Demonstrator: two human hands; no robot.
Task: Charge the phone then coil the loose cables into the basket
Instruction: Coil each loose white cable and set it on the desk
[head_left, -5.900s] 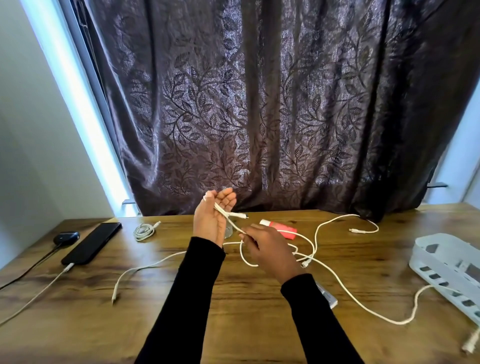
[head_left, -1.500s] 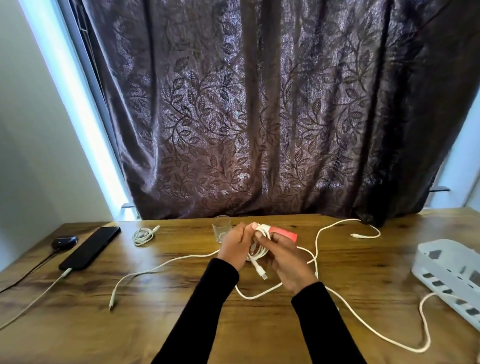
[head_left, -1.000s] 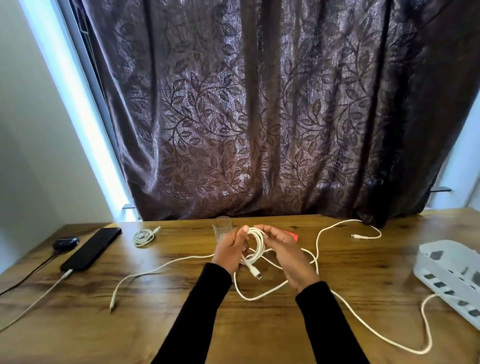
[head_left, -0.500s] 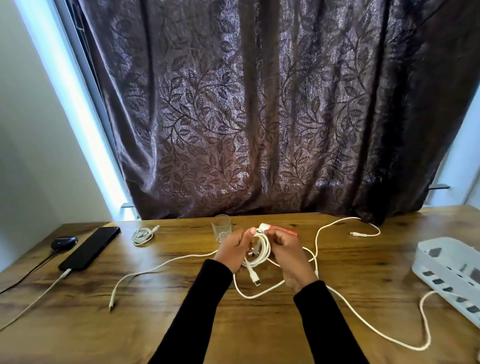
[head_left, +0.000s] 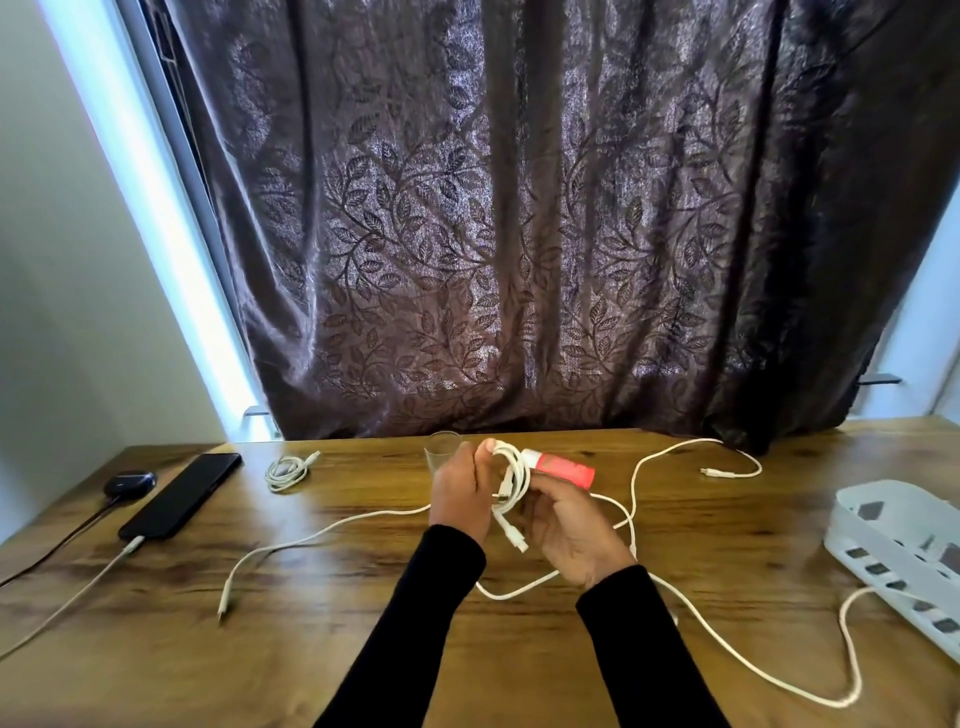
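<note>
Desk (head_left: 363, 649): wood, your phone (head_left: 179, 496) plugged in far left
Backdrop: dark leaf-patterned curtain (head_left: 519, 234)
Grip: your left hand (head_left: 460, 493) and right hand (head_left: 571, 530) hold the white cable coil (head_left: 514, 480)

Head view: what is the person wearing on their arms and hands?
Both arms wear long, plain black sleeves reaching the wrists. The left hand and right hand are bare: no gloves, rings, watch or markings show.

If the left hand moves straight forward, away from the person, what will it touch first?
Probably the clear glass, standing just beyond the left hand, which grips the white cable coil. Behind the glass hangs the curtain. Depth is hard to judge from this view.
</note>
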